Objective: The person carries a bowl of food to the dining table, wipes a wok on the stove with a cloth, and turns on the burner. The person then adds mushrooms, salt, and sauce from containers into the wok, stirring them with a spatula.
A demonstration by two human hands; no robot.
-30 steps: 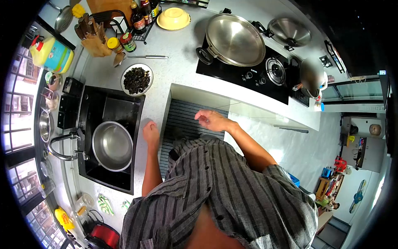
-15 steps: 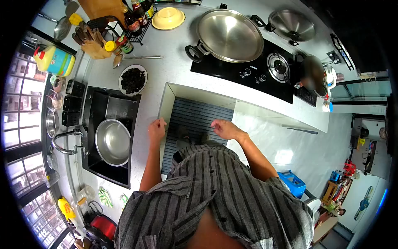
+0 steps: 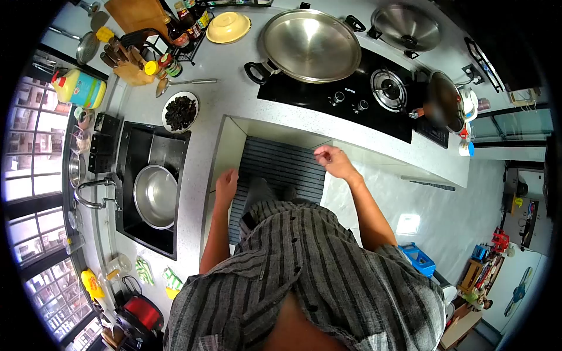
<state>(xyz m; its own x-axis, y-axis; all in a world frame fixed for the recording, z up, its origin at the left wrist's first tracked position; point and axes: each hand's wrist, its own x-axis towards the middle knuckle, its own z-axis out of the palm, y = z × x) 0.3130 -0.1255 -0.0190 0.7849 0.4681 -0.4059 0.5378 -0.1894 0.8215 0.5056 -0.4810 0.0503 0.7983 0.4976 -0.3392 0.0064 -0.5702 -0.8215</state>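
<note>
My left hand (image 3: 227,185) hangs beside the counter edge near the sink, its fingers curled together with nothing visible in them. Over the floor mat's right side, my right hand (image 3: 332,161) is bent loosely, fingers a little apart and holding nothing. Neither hand touches any kitchenware. Nearest on the counter is a white plate of dark, crumpled pieces (image 3: 180,113), perhaps soaked fungus. A steel basin (image 3: 156,196) sits in the black sink (image 3: 153,245). Ahead, a large two-handled steel pan (image 3: 310,47) rests on the black gas hob (image 3: 351,117).
A ladle (image 3: 186,82), knife block (image 3: 132,73), sauce bottles (image 3: 177,34) and yellow bowl (image 3: 228,27) line the back counter. A pan lid (image 3: 405,26) leans behind the hob; a dark wok (image 3: 445,102) stands right. The striped mat (image 3: 281,158) lies underfoot, a blue stool (image 3: 418,258) behind right.
My right hand has lifted slightly forward and to the right. My left hand has shifted a little right. The camera view has turned slightly, and nothing on the counter was moved.
</note>
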